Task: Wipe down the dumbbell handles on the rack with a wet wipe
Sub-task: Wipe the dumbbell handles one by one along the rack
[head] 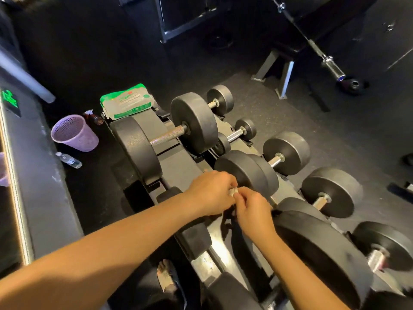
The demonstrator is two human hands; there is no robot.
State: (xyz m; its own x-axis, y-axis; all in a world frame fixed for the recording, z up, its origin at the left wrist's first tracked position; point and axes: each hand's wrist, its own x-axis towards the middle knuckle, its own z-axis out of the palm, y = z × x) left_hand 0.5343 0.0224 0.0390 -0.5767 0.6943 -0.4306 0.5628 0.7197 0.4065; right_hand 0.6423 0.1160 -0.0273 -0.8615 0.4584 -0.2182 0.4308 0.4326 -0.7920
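Head view: one small wet wipe [233, 193] is pinched between the left grip [210, 193] and the right grip [254, 212], with the fingers of both curled onto it. It is held just above the rack [174, 166], close in front of a black dumbbell head. The wipe is bunched into a wad, so no long axis can be told. Six dumbbells [287, 151] are counted on the rack, some seen only in part. Their handles lie roughly parallel, each long axis running from lower left to upper right of the frame. The knurled handle [166, 136] of the largest one is fully exposed on the upper tier, beyond the grips and apart from them. One green-and-white pack of wipes [126, 101] is laid on the far end of the rack. On the floor [268, 108] to the left, one purple basket [73, 133], one water bottle [69, 161] and one spray bottle [92, 116] are seen. One barbell [312, 43] is seen at upper right.
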